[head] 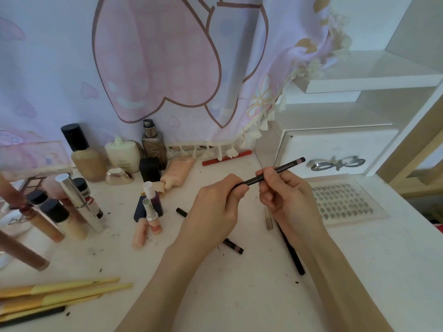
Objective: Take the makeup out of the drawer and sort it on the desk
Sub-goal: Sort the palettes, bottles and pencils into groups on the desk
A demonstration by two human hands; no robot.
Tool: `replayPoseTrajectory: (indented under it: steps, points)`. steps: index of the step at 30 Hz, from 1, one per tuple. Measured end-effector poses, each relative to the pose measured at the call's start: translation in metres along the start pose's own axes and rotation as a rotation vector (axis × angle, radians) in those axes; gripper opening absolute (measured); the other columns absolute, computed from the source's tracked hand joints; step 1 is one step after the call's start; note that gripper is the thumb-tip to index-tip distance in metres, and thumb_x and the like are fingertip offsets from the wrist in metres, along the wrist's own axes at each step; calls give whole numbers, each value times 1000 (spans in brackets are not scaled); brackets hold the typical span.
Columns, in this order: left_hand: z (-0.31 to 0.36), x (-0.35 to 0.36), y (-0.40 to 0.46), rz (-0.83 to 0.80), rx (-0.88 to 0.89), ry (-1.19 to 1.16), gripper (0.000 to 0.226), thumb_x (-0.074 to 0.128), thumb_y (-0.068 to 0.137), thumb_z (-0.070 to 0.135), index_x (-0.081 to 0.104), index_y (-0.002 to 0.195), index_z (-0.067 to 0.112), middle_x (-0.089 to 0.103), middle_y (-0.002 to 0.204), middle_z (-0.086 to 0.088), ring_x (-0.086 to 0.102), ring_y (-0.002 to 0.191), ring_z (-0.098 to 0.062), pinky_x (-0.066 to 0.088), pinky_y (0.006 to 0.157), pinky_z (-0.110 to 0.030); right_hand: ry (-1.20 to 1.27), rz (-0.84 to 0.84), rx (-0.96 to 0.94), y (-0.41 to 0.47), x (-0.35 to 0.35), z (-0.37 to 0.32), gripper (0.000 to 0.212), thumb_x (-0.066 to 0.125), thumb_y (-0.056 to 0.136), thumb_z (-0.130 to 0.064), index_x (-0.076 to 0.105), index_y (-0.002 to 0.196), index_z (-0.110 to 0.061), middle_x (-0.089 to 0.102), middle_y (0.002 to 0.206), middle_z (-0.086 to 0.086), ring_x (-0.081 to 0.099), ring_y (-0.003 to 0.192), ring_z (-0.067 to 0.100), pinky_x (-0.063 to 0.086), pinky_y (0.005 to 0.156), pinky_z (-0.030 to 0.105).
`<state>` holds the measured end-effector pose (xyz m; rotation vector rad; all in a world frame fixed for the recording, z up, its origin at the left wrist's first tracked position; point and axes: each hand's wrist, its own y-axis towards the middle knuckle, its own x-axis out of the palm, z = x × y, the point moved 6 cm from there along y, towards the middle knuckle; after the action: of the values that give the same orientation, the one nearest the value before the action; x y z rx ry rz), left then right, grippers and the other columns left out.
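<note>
From the head camera, you hold one black pencil (268,174) above the white desk (239,295) with both hands: your left hand (213,212) pinches its lower end at 9 o'clock, fingers curled tight, and your right hand (285,195) grips the middle at 3 o'clock. Two more dark pencils (291,250) lie beneath your hands, and a red pencil (226,158) at 12. Four yellow-handled brushes (60,293) rest at 8 o'clock. The white compact (14,222) at 9 reads "bl…".
</note>
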<state>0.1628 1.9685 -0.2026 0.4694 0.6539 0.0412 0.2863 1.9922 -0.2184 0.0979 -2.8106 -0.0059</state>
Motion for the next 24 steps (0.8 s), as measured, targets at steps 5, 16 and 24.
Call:
replayPoseTrajectory:
  steps: [5, 16, 24]
  points:
    - [-17, -14, 1, 27, -151, -54, 30, 43, 95, 25, 46, 65, 20, 35, 50, 8, 38, 47, -6, 30, 45, -16, 171, 141, -81, 4, -26, -17, 24, 51, 92, -11, 62, 71, -8, 47, 56, 1, 36, 49, 10, 30, 46, 17]
    - [-39, -2, 2, -66, -337, 90, 23, 46, 95, 27, 65, 107, 25, 51, 88, 6, 46, 72, -2, 33, 59, -8, -765, -36, -455, -10, -15, -38, 17, 64, 85, -6, 71, 91, -20, 65, 83, -11, 58, 76, 3, 43, 73, 9]
    - [-30, 9, -7, 1, -380, 195, 10, 52, 90, 23, 47, 99, 19, 56, 87, 0, 53, 82, -15, 49, 72, -30, -1690, -486, -540, -27, -5, 3, 53, 38, 85, -53, 64, 116, -18, 59, 90, -3, 56, 83, 18, 45, 74, 28]
